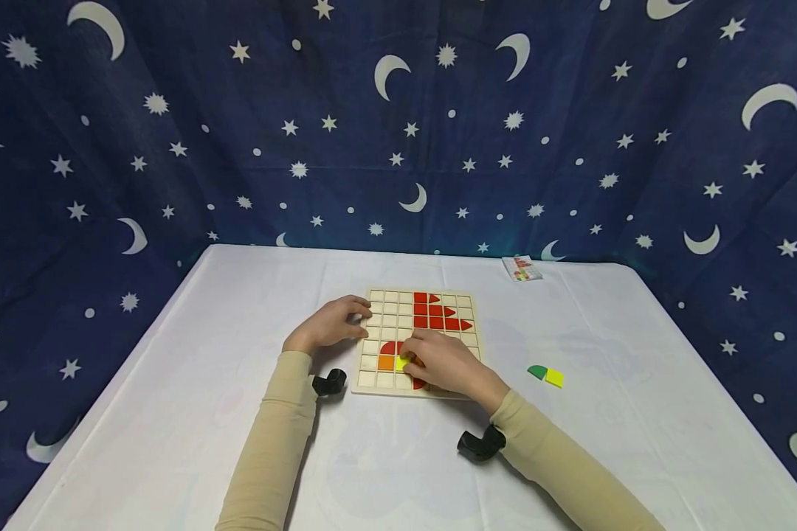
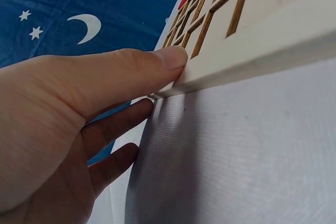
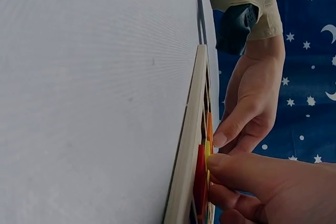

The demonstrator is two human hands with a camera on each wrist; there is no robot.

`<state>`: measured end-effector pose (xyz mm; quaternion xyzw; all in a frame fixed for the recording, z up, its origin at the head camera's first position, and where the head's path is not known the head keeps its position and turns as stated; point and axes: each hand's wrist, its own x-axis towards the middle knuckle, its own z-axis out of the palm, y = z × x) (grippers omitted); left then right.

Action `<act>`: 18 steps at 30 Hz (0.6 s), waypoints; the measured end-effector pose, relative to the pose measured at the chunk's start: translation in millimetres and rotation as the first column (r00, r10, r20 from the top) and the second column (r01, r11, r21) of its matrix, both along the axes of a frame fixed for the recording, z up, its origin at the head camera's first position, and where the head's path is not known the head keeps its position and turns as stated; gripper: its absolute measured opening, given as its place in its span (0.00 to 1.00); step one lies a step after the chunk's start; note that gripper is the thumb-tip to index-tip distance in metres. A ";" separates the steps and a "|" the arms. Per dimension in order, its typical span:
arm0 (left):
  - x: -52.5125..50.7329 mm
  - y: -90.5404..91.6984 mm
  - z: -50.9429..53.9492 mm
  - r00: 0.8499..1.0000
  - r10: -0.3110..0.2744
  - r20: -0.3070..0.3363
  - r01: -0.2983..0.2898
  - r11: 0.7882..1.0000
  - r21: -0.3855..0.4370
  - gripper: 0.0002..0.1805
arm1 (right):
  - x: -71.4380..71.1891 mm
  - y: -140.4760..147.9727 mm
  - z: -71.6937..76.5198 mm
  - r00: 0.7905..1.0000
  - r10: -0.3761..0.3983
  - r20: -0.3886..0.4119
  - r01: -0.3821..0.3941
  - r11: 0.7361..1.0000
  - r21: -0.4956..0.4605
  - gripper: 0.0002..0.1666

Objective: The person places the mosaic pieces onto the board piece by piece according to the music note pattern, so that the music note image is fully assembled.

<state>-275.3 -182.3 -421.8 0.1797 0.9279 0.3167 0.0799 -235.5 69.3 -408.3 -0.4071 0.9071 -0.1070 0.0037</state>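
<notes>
A wooden grid board (image 1: 381, 380) lies on the table with coloured tiles in its cells. My left hand (image 1: 332, 322) is at its left edge. In the left wrist view the left thumb (image 2: 170, 59) rests on the pale rim, with the other fingers spread beside it. Over the board's lower middle, my right hand (image 1: 445, 360) has its fingers curled at a yellow tile (image 1: 401, 363), and thumb and fingertips pinch it in the right wrist view. An orange square (image 1: 386, 362) and a red rounded tile (image 1: 388, 347) sit beside it. The right hand hides several cells.
Red squares (image 1: 420, 310) and red triangles (image 1: 466, 324) form rows in the board's upper right. Right of the board lie a green rounded tile (image 1: 537, 372) and a yellow square (image 1: 554, 377). A printed card (image 1: 522, 268) is near the table's back edge, before a starry curtain.
</notes>
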 end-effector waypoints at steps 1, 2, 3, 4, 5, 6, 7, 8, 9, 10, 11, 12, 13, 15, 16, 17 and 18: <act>-0.2 -0.1 0.2 1.000 0.000 0.002 0.000 1.000 0.001 0.22 | 0.0 0.2 0.2 1.000 -0.003 0.004 0.003 1.000 -0.003 0.09; -0.4 -0.2 0.5 1.000 -0.001 0.002 0.001 1.000 0.000 0.22 | -0.1 0.7 1.1 1.000 -0.006 0.012 0.006 1.000 -0.008 0.09; -0.6 -0.4 0.7 1.000 -0.002 0.000 0.002 1.000 0.000 0.22 | -0.4 1.8 1.8 1.000 -0.010 0.018 0.010 1.000 -0.013 0.09; -0.4 -0.4 0.8 1.000 -0.003 0.001 0.003 1.000 0.001 0.22 | -0.7 3.6 2.7 0.999 -0.018 0.027 0.018 1.000 -0.018 0.10; 0.0 -0.4 1.1 1.000 -0.004 0.002 0.004 1.000 0.001 0.22 | -1.3 6.5 3.7 0.999 -0.029 0.038 0.030 0.999 -0.025 0.10; 0.1 -0.6 1.2 1.000 -0.006 0.001 0.006 1.000 0.001 0.23 | -2.0 10.2 5.0 0.998 -0.045 0.049 0.047 0.998 -0.028 0.10; 0.3 -0.7 1.4 1.000 -0.008 -0.002 0.008 1.000 0.000 0.23 | -2.8 15.0 7.1 0.996 -0.062 0.059 0.064 0.997 -0.033 0.11; 0.7 -0.7 1.6 1.000 -0.009 -0.005 0.009 1.000 -0.003 0.23 | -4.1 21.1 9.2 0.995 -0.075 0.065 0.078 0.996 -0.034 0.11; 1.0 -0.7 1.7 1.000 -0.009 -0.005 0.009 1.000 -0.003 0.23 | -5.8 28.3 10.8 0.994 -0.086 0.065 0.089 0.995 -0.036 0.11; 1.4 -0.7 1.9 1.000 -0.007 -0.005 0.007 1.000 -0.004 0.23 | -7.2 36.3 13.7 0.992 -0.100 0.072 0.103 0.994 -0.033 0.11; 1.8 -0.6 2.2 1.000 -0.006 -0.006 0.006 1.000 -0.006 0.23 | -8.7 45.2 16.4 0.991 -0.109 0.083 0.112 0.993 -0.025 0.11; 2.1 -0.5 2.3 1.000 -0.005 -0.007 0.005 1.000 -0.008 0.23 | -10.4 54.6 19.6 0.989 -0.113 0.099 0.115 0.993 -0.015 0.11; 2.4 -0.4 2.4 1.000 -0.004 -0.007 0.004 1.000 -0.010 0.23 | -11.8 64.9 23.2 0.986 -0.116 0.121 0.117 0.993 -0.005 0.10; 2.5 -0.2 2.5 1.000 -0.003 -0.009 0.003 1.000 -0.011 0.22 | -14.9 86.3 29.6 0.975 -0.131 0.177 0.129 0.991 0.025 0.11; 2.5 -0.1 2.5 1.000 -0.003 -0.009 0.003 1.000 -0.011 0.22 | -15.8 96.9 33.1 0.964 -0.151 0.217 0.145 0.988 0.045 0.11; 2.4 0.1 2.7 1.000 -0.004 -0.010 0.004 1.000 -0.011 0.22 | -16.7 107.5 36.1 0.953 -0.166 0.255 0.155 0.986 0.062 0.12; 2.2 0.1 2.5 1.000 -0.005 -0.011 0.005 1.000 -0.011 0.22 | -17.2 117.9 38.8 0.940 -0.184 0.288 0.169 0.983 0.076 0.14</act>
